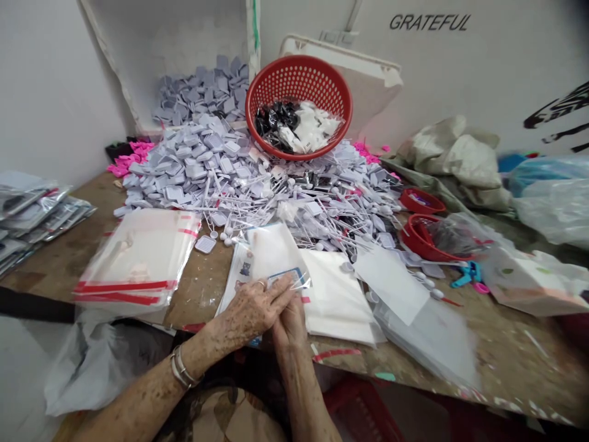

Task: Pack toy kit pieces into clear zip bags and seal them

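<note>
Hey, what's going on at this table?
Someone is handling a clear plastic packet in front of them. Their left hand and right hand meet at its near end, fingers overlapping, so the exact grip is hidden. Behind it spreads a big heap of pale plastic pieces, with a red basket of black and white items. A stack of red-striped clear bags lies to the left.
</note>
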Demonstrator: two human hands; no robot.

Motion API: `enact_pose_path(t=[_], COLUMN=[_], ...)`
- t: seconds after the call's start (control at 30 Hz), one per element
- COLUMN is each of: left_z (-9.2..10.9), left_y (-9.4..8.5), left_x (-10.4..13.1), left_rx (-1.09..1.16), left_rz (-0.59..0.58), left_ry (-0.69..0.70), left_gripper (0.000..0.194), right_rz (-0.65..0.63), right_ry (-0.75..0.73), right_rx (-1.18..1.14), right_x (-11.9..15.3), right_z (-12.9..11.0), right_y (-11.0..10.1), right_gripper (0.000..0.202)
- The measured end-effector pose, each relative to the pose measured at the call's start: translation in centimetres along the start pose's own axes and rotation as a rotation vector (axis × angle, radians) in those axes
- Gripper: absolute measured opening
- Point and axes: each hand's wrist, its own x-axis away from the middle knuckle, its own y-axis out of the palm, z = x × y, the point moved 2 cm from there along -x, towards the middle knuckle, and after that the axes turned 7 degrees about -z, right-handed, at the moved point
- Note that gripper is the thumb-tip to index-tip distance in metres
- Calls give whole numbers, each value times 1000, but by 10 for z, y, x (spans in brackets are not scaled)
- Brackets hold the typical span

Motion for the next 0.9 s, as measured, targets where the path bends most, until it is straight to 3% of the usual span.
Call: enact_pose_path(t=[0.13, 0.2, 0.27, 0.37, 0.47, 0.57, 0.63, 0.73, 0.83, 0.9], left_z=[5, 4, -1, -12, -13, -2, 5, 7, -4, -15], left_y=[-2, -4, -5, 0, 10, 19, 22, 23, 23, 21], left_x=[-1, 0, 2, 7, 9, 9, 8, 6, 7, 8], left_rx=[27, 70, 141, 336, 713, 1031, 1118, 1240, 1422, 1561], left_rz=[44, 136, 325, 556, 480, 304, 238, 239, 291, 327], left_ry=[43, 21, -86, -420, -686, -783, -769, -690, -650, -686], left_gripper=[44, 45, 44, 42, 43, 38, 41, 49, 57, 75], right_rz=[24, 34, 41, 128, 290, 332, 311, 279, 248, 271], right_ry=[11, 17, 18, 75, 174, 208, 223, 238, 220, 202], right_rx=[-178, -253, -294, -493, -766, -847, -854, -834, -768, -711], right_x=[-6, -9, -11, -13, -14, -19, -24, -32, -37, -36], right_z=[-6, -8, -9, -6, -3, -6, -10, -15, -16, -13], right_y=[0, -2, -4, -4, 0, 5, 6, 5, 3, 3], right_gripper=[28, 29, 30, 32, 36, 37, 35, 32, 33, 34])
